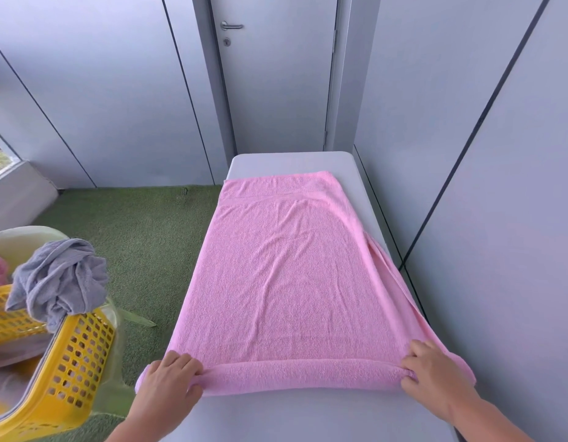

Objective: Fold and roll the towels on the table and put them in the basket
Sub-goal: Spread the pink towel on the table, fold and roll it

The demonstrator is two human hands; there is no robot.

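Observation:
A pink towel [286, 266] lies folded lengthwise along a narrow white table [308, 416]. Its near end is curled into a short roll across the table's width. My left hand [168, 381] grips the roll's left end, and my right hand [432, 371] grips its right end. The towel's right edge hangs a little over the table's right side. A yellow perforated basket [72, 362] stands on the floor at the lower left, with a crumpled grey towel [59, 279] draped over its rim.
A white bin [18, 237] with something pink inside stands behind the basket. Green carpet [142, 237] covers the floor left of the table. Grey wall panels run close along the table's right side, and a closed door [276, 74] stands beyond its far end.

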